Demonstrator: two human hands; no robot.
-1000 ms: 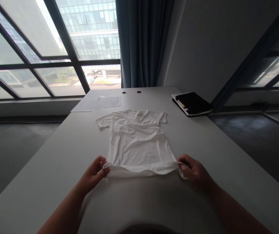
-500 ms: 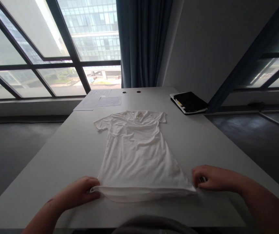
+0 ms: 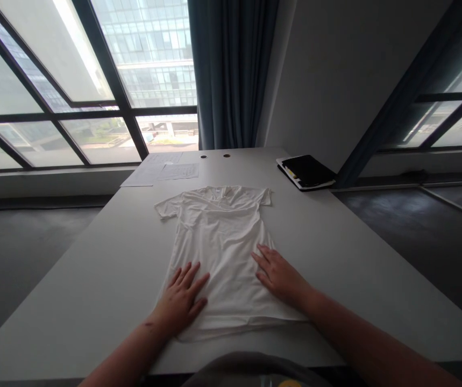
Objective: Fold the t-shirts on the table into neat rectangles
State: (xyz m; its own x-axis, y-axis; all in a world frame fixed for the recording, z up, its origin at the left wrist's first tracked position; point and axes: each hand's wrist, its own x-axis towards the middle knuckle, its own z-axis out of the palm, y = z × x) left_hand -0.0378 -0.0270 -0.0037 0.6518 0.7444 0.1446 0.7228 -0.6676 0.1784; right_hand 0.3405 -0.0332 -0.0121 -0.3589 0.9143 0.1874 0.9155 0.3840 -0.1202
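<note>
A white T-shirt (image 3: 226, 252) lies spread on the table, its collar and short sleeves toward the far end and its hem near me. Wrinkles run across its chest and body. My left hand (image 3: 181, 298) rests flat on the lower left part of the shirt with its fingers spread. On the right side of the shirt body, my right hand (image 3: 277, 271) lies with fingers stretched out and apart, pointing inward. Neither hand grips the cloth. My right forearm passes over the hem's right corner and hides it.
The white table (image 3: 105, 269) runs away from me toward a blue curtain (image 3: 233, 75) and windows. Papers (image 3: 178, 171) lie at its far left. A black notebook (image 3: 311, 169) on a white one lies at the far right. Two round holes (image 3: 226, 156) sit near the far edge.
Both hands have let go of the hem corners and moved inward and up onto the shirt body, with fingers opened out. The hem now lies lower against the table.
</note>
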